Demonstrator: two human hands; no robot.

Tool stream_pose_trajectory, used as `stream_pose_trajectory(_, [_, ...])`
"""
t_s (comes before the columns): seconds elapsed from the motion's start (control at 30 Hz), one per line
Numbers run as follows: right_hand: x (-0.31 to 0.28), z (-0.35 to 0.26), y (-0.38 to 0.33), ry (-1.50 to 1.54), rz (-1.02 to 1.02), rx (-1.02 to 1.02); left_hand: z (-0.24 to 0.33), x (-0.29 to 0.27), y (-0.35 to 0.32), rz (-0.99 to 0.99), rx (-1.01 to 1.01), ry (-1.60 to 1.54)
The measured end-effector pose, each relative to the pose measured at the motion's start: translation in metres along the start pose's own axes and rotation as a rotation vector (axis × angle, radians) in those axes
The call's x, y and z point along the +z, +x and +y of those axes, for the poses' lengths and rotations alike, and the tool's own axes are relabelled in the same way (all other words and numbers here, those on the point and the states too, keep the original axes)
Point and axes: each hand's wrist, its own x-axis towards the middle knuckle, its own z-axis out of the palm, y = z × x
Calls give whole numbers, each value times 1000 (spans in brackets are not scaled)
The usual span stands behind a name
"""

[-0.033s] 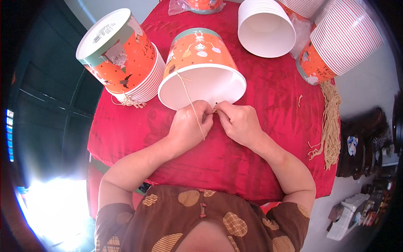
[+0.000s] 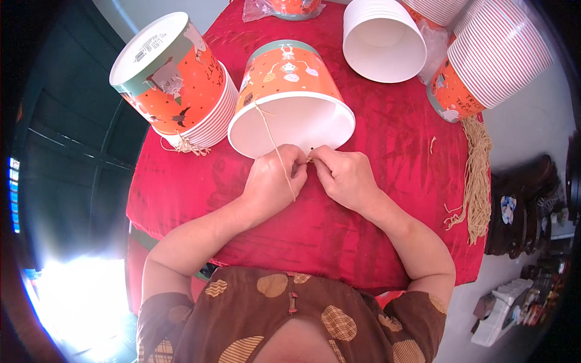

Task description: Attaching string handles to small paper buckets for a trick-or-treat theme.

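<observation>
An orange paper bucket (image 2: 290,81) with a green base band and cartoon figures lies on its side, its white mouth toward me. A tan cord (image 2: 270,133) comes from the bucket's upper left side, crosses the mouth and drapes over the back of my left hand (image 2: 275,175). At the near rim my right hand (image 2: 345,175) pinches a short bit of this cord, just below a small dark hole. The left hand's fingers are closed against the same spot, touching the right fingertips. The fingers hide most of the cord between them.
Upside-down stacked orange buckets (image 2: 163,78) stand at left, with cord ends beneath. White nested buckets (image 2: 387,51) lie at the back, and another stack (image 2: 490,60) in clear plastic leans at right. A bundle of tan cords (image 2: 478,181) hangs over the red cloth's (image 2: 387,242) right edge.
</observation>
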Motion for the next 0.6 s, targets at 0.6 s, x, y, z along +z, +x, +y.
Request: stream_pose_trajectory(0.6, [0,-1,0,-18,24,-61,6,-1,1,-29,-65,-1])
